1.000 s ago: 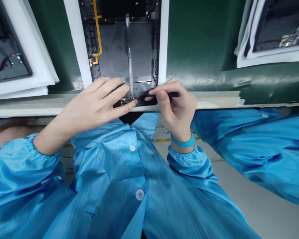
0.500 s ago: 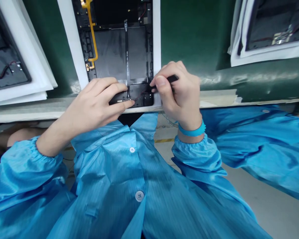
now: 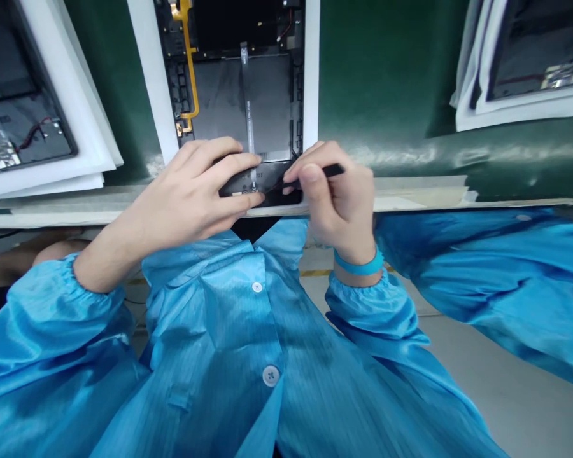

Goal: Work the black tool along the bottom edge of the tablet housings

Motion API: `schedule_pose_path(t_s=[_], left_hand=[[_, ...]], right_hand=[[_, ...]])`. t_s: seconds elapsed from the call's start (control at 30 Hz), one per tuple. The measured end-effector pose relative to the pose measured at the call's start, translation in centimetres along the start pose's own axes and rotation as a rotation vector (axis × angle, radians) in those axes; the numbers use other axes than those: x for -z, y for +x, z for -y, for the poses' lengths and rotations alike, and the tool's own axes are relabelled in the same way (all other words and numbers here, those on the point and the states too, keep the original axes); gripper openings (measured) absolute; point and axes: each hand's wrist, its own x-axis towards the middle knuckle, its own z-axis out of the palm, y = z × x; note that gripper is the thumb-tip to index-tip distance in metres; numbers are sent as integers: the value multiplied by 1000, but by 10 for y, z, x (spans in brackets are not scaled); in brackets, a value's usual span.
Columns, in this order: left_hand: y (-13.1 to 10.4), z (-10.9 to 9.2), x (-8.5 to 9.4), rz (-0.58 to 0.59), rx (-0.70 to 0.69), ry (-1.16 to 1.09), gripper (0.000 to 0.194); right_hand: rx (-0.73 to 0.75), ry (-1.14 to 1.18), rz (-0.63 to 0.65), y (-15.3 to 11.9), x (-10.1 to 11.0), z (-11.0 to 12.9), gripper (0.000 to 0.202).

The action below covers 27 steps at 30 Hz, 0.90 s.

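The right hand [image 3: 337, 197] has a narrow grip: thumb and forefinger are pinched together on a slim dark tool [image 3: 334, 170], whose blunt end shows above the thumb. The tool's working tip is too dark and small to make out, but the fingertips sit just above the lower right corner of an opened flat device [image 3: 267, 95]. The left hand [image 3: 191, 197] lies palm down over the device's lower left part, fingers loosely spread; two fingertips rest beside the bottom end of a pale flat ribbon cable [image 3: 249, 121]. What lies under the palm is hidden.

The device is in the upper centre of the frame, its top cut off by the edge. The ribbon cable runs lengthwise down its middle, and an orange flex cable [image 3: 190, 70] follows its left side. A white sheet [image 3: 311, 76] lies beneath it on the green table [image 3: 377, 76].

In the upper left of the frame lies another opened device [image 3: 23, 108] on white sheets, and in the upper right a third unit [image 3: 544, 44], likewise padded. Below the right hand is a blue wristband [image 3: 360, 264]. A blue smock [image 3: 219, 356] fills the lower centre; another person's blue garment [image 3: 496, 273] shows at the right.
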Motion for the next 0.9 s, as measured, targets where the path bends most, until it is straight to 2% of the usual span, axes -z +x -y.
schedule_pose_path(t_s=[0.3,0.63,0.9], left_hand=[[3,3,2,-45,-62,94,35],[12,0,10,23,115,-126,33],[9,3,8,6,34,-48,36]], right_hand=[[-49,30,33,-2,-3,1,51],[-92,83,5,-4,-5,-1,47],[37,-17,21,-1,-7,-3,48]])
